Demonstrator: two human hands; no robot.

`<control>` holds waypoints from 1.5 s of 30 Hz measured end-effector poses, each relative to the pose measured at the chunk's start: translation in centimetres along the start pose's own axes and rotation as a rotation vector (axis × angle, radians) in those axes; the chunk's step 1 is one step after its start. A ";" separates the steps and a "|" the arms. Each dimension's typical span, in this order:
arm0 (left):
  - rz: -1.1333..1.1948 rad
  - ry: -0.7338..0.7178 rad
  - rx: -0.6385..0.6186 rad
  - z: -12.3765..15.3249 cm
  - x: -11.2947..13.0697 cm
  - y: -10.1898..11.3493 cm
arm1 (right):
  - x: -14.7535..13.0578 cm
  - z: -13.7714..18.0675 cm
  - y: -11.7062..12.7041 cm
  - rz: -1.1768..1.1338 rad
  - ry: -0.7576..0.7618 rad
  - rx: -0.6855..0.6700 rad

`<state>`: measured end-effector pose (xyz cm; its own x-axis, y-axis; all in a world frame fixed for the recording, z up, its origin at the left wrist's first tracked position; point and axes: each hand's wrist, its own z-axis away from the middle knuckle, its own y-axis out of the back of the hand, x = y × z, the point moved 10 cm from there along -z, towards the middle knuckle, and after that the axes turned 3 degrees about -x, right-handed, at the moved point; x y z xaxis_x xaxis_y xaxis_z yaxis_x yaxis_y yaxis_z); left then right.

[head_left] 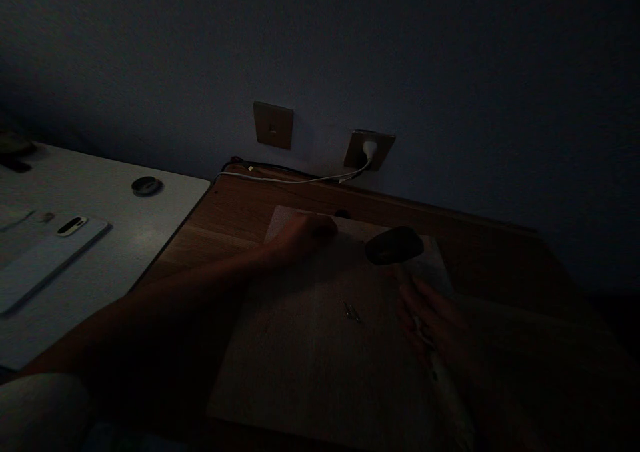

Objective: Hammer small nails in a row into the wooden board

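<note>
The view is very dark. My right hand point(435, 315) is wrapped round the pale handle of a mallet point(395, 245), whose dark, blunt head hangs over the far right part of a flat board point(300, 365). My left hand point(305, 232) rests at the board's far left edge, fingers curled together. What they pinch, if anything, is hidden in shadow. Several small metal nails or screws point(351, 312) lie on the board between my hands, closer to the right one; their exact kind is hard to make out.
The board lies on a brown wooden table point(210, 215) against the wall. A white cable point(295, 181) runs along its back to a plug in a wall socket point(370, 149). On a white tabletop to the left are a phone point(50, 259) and a small round object point(147, 185).
</note>
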<state>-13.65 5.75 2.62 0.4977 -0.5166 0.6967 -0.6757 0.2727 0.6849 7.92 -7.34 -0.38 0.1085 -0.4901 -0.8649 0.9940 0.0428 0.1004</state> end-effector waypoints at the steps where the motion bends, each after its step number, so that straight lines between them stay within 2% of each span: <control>1: 0.031 0.031 0.002 -0.1 -0.3 0.1 | -0.2 0.0 -0.2 0.006 0.004 -0.004; 6: 0.054 0.063 0.007 -0.1 -0.5 0.3 | -1.2 0.0 -1.5 0.022 0.031 -0.068; 16: -0.052 -0.042 -0.045 -0.2 0.5 -0.4 | -2.5 -0.7 -3.0 0.065 0.032 -0.089; 20: -0.006 -0.027 -0.059 -0.3 0.3 -0.5 | -3.9 -1.0 -4.6 0.091 0.049 -0.104; 25: 0.114 -0.012 0.001 -0.1 0.0 -0.3 | -5.7 -1.3 -6.4 0.195 0.123 -0.102; 31: 0.121 -0.029 0.043 -0.1 -0.4 -0.3 | -4.9 -2.2 -7.6 0.263 0.176 -0.129; 35: 0.115 -0.051 0.071 -0.2 -0.6 -0.3 | -4.6 -2.3 -7.4 0.253 0.197 -0.120; 41: 0.101 0.002 0.024 -0.3 -1.0 -0.7 | -4.5 -2.2 -7.3 0.232 0.185 -0.125; 45: 0.081 0.008 0.018 -0.2 -0.9 -0.2 | -4.6 -1.9 -7.2 0.233 0.180 -0.139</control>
<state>-13.78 6.32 1.90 0.4457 -0.4865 0.7514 -0.7232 0.2989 0.6226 0.26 -3.71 1.95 0.3213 -0.2916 -0.9009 0.9331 0.2599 0.2487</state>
